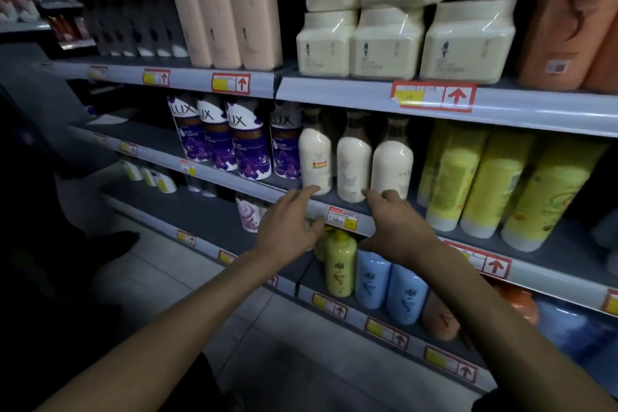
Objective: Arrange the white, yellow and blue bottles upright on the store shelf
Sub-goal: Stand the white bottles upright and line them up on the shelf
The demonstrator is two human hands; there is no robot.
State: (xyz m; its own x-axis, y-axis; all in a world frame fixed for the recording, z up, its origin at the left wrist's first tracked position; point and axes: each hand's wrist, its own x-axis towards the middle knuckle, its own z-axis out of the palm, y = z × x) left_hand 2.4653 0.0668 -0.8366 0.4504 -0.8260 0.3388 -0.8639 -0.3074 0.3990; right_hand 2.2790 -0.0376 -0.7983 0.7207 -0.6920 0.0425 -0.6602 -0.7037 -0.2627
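Note:
Three white bottles with dark caps (353, 160) stand upright on the middle shelf (368, 221). Large yellow bottles (495, 184) stand to their right. On the shelf below, a small yellow-green bottle (340, 266) stands beside two blue bottles (391, 284). My left hand (287, 227) hovers open just in front of the leftmost white bottle's base, fingertips near it. In front of the gap between the middle and right white bottles, my right hand (398, 227) has its fingers spread, holding nothing.
Purple LUX bottles (234, 140) stand left of the white ones. The top shelf carries pink bottles (230, 7), cream refill packs (388, 40) and an orange bottle (565, 13). Orange bottles (441, 318) sit right of the blue ones. Tiled floor (187, 278) lies below.

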